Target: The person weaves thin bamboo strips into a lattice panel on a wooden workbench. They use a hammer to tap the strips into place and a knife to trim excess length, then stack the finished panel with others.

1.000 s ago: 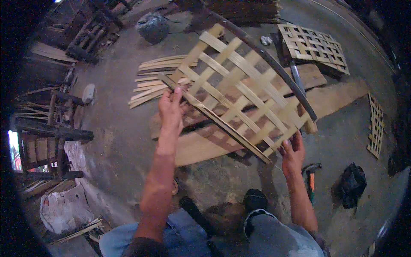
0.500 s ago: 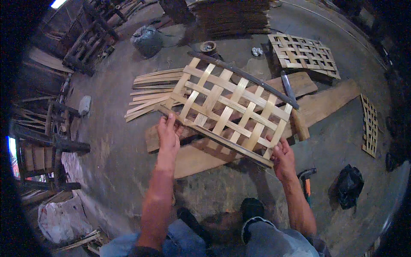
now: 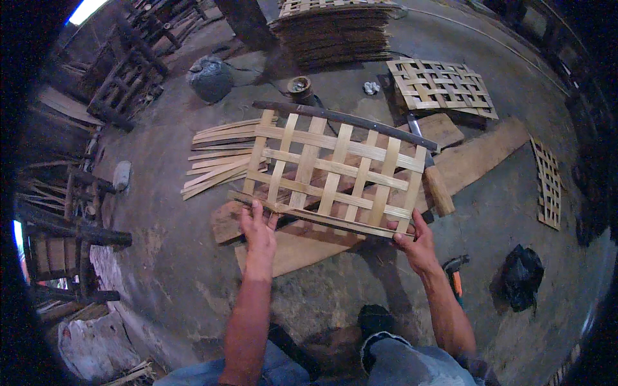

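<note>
Between my hands a woven bamboo panel is held up over the boards, its strips crossing in an open lattice. A dark wooden bar runs along its far edge and a thin rail along its near edge. My left hand grips the near left corner, thumb on top of the rail. At the near right corner my right hand pinches the rail between thumb and fingers. Beneath lie wooden boards on the floor. A knife with a wooden handle rests on them, partly hidden by the panel.
Loose bamboo strips lie left of the panel. Other woven panels sit at the far right, near a tall stack. A hammer and a black plastic bag are on the right; a grey sack stands far left.
The panel has turned slightly counterclockwise, its right end rising in view and its left end dropping. Both hands keep their hold on its near corners.
</note>
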The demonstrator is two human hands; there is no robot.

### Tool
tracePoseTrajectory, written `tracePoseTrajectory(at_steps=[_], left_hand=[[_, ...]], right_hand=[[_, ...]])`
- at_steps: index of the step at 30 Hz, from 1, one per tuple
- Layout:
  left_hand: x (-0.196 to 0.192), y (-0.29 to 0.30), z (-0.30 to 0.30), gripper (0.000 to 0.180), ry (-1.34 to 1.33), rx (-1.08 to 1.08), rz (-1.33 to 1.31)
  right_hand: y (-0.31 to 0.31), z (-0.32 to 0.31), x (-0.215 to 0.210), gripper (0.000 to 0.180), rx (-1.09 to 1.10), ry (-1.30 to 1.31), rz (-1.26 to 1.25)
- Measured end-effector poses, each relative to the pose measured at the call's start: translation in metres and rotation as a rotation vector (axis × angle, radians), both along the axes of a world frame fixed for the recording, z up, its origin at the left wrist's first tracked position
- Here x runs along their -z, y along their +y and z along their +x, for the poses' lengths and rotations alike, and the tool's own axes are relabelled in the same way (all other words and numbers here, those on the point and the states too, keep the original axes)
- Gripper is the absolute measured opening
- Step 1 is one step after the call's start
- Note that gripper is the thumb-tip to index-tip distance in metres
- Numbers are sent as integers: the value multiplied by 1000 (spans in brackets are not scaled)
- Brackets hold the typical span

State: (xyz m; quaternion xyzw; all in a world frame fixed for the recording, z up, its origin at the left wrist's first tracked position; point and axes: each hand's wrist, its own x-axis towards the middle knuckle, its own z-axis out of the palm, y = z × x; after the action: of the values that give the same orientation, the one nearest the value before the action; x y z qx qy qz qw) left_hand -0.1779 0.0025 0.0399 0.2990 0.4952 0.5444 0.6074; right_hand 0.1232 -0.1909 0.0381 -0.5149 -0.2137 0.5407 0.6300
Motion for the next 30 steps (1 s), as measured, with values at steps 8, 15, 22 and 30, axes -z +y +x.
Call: tracePoseTrajectory(at_steps=[8, 15, 22, 30], left_hand=[[-12, -6, 10, 35, 15, -22, 3], [31, 0, 107, 45, 1207, 393, 733], [58, 22, 130, 54, 1602, 382, 719], [45, 17, 139, 58, 1547, 495, 635]], right_hand=[[9, 13, 1, 71, 72, -23, -20], [60, 144, -70, 62, 123, -172, 207], [227, 210, -157, 46, 181, -260, 302], [429, 318, -204, 36, 130, -355, 305]])
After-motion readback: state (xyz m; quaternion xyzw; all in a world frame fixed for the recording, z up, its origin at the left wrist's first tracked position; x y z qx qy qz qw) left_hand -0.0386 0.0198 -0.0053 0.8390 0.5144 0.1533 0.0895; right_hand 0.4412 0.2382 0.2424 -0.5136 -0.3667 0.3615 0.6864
